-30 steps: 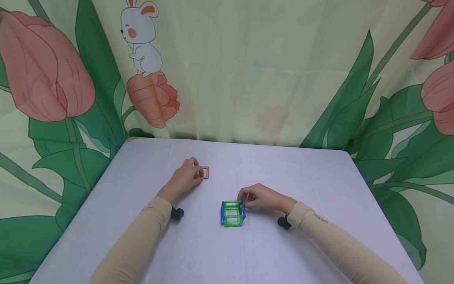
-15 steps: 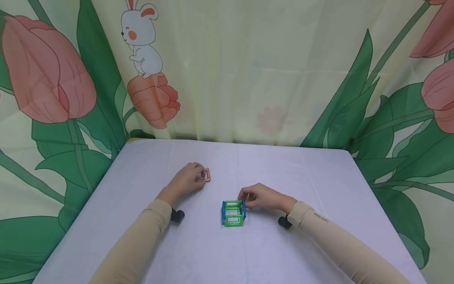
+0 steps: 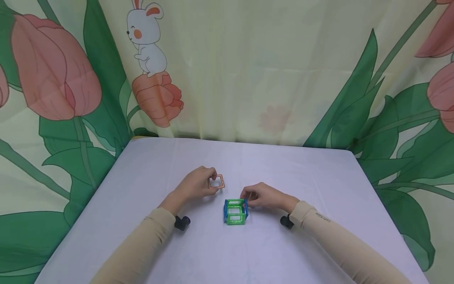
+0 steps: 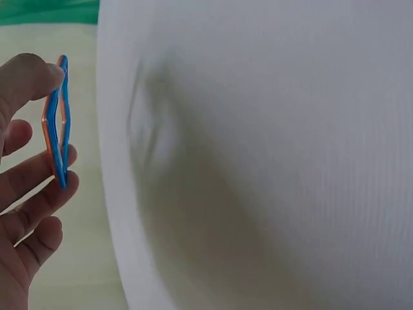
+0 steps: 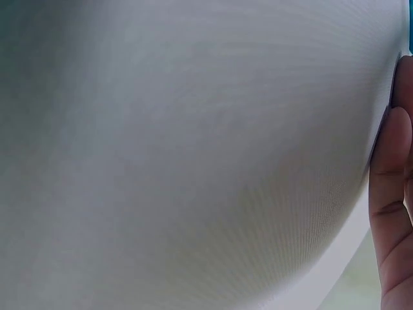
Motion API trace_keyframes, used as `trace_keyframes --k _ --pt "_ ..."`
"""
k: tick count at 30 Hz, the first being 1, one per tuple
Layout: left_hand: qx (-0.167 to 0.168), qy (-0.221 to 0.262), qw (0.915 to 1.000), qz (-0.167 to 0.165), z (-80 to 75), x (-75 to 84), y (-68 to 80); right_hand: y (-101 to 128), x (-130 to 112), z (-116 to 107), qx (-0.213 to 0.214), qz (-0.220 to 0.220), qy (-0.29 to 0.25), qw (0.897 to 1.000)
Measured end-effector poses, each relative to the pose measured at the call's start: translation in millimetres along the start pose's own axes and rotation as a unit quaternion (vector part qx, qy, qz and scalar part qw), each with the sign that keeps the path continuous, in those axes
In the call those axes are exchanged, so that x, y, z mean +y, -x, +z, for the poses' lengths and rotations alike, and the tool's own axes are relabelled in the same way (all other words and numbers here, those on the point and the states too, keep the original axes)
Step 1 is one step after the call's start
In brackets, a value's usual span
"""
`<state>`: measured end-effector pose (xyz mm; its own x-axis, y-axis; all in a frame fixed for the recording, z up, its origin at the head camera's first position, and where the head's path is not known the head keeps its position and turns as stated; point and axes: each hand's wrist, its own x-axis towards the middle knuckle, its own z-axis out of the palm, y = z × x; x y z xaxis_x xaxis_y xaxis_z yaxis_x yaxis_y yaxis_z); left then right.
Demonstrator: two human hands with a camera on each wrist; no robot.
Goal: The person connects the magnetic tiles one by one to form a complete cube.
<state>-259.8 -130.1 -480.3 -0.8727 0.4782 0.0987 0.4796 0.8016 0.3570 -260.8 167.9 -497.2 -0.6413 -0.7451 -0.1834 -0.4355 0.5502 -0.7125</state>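
- Left hand (image 3: 198,185): forearm low over the tabletop (image 3: 301,177), fingers curled, pinching the orange square frame (image 3: 216,182) at its near-left edge.
- Frame: lifted, tilted, jutting right of the fingertips; square, no long axis.
- Right hand (image 3: 261,196): fingers curled on the green-blue cube (image 3: 235,211), top right edge.
- Cube: upright on the tabletop, left of that hand.

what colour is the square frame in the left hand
Orange, with a blue edge; the square frame shows best in the head view.

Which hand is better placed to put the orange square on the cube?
Probably the left. The left hand already pinches the orange square, lifted just beside the cube. The right hand is at the cube's far corner, seemingly steadying it.
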Motion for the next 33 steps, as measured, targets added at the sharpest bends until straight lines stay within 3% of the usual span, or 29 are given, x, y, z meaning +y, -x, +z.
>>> trace_keyframes --k 5,10,17,27,33 --pt "-0.012 0.034 0.9993 0.007 2.2 20.4 5.3 -2 3 1 0.0 -0.013 -0.005 1.0" --pt "-0.013 0.066 0.9969 0.042 2.6 41.4 11.1 -3 5 1 0.001 -0.027 -0.006 1.0" --pt "-0.026 0.062 0.9941 0.085 1.8 65.6 15.2 -1 5 0 0.01 -0.043 0.004 0.999" --pt "-0.059 0.062 0.9929 0.082 10.1 72.2 18.9 -1 4 -1 0.003 -0.027 -0.005 1.0" --pt "-0.055 0.054 0.9924 0.096 13.2 73.4 20.2 1 3 -1 0.005 -0.023 -0.005 1.0"
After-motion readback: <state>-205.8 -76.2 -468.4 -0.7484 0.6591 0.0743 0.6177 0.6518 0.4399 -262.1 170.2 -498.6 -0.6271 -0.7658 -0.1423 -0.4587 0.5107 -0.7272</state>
